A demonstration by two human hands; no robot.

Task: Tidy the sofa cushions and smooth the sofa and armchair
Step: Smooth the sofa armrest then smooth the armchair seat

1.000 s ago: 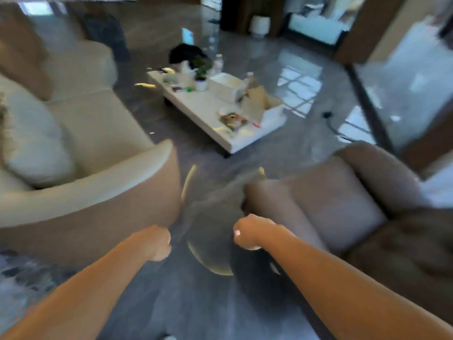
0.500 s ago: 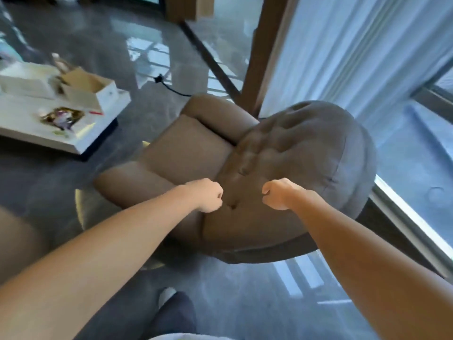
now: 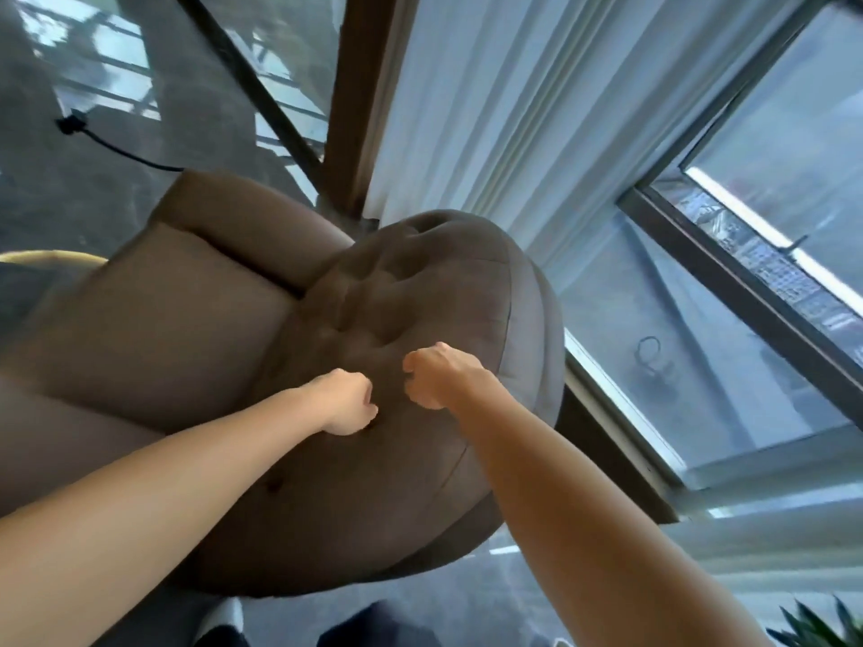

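Armchair (image 3: pixel 327 366) directly below and ahead, seat stretching away up-left. Left hand (image 3: pixel 348 401) and right hand (image 3: pixel 436 375) both fisted, empty, over its tufted backrest (image 3: pixel 420 296); left looks slightly nearer the seat.

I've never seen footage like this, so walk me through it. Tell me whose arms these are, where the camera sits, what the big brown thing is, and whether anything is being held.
There is no machine here. The camera is worn on a person's head and looks forward and down, so the two bare arms reaching in from the bottom are the wearer's own. The left hand and right hand are both curled into loose fists over the padded, buttoned back of a brown armchair. I cannot tell whether they press on the fabric or hover above it. Neither holds any object. Behind the chair hangs a pale curtain beside a window, and a glossy grey floor lies to the left.
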